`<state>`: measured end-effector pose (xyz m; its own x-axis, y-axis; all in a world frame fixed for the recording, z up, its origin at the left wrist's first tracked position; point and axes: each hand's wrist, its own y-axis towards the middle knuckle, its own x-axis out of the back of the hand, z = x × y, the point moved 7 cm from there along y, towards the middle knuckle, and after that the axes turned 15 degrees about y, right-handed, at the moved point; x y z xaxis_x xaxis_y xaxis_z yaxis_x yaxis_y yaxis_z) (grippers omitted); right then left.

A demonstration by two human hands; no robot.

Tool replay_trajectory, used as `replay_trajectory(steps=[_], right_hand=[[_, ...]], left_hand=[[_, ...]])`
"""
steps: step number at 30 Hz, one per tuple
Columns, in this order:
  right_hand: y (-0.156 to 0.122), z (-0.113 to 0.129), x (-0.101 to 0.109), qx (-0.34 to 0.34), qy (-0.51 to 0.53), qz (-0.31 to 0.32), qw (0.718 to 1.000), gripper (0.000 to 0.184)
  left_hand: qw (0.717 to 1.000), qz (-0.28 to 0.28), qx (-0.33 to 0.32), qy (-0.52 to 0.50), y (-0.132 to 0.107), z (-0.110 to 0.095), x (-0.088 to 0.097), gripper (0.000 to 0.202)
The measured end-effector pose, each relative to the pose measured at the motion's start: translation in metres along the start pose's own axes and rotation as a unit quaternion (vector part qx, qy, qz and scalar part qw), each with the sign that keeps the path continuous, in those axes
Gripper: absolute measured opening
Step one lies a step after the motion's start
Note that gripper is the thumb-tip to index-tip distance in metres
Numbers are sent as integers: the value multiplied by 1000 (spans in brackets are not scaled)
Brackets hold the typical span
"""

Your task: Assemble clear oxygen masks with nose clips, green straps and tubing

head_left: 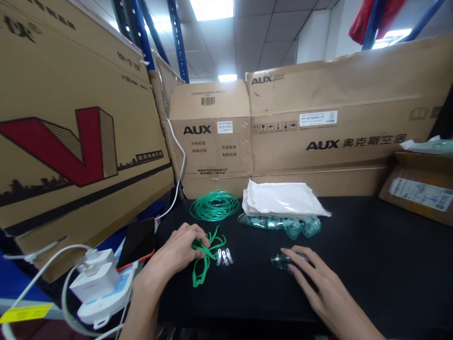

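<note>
My left hand rests on the black table with its fingers curled round a green elastic strap. Just right of the strap lie three small clear clips. My right hand lies flat, fingers stretched out over a clear plastic mask piece, touching it. Farther back sit a coil of green tubing, a row of clear green-tinted masks and a stack of white plastic bags on top of them.
Tall cardboard boxes wall in the table at the back and left. A phone with a red case leans at the left edge, beside white chargers on a power strip with cables. Another carton stands at the right.
</note>
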<state>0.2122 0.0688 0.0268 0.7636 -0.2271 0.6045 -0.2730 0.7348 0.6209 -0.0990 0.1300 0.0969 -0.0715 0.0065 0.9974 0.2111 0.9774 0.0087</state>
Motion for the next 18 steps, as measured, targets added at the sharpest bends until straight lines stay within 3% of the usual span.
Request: replay_trajectory(steps=[5,8,13,16,18], right_hand=[[1,0,1,0,7,-9,1000,37],[2,1,2,4,8,-11,1000,37],[2,2,2,4,13,-2,1000,36],[2,2,2,4,10,0,1000,37],[2,2,2,5,12,1,1000,36]], left_hand=[[999,-34,3,3,4,8,0,11],[996,-89,8,-5,4,12,9,4],[962,-271,11,-33,-7,1,44,9],[921,-384,17,-66,-22,-20,63,14],[895,-432,-15,-109,-30,-40,67,12]])
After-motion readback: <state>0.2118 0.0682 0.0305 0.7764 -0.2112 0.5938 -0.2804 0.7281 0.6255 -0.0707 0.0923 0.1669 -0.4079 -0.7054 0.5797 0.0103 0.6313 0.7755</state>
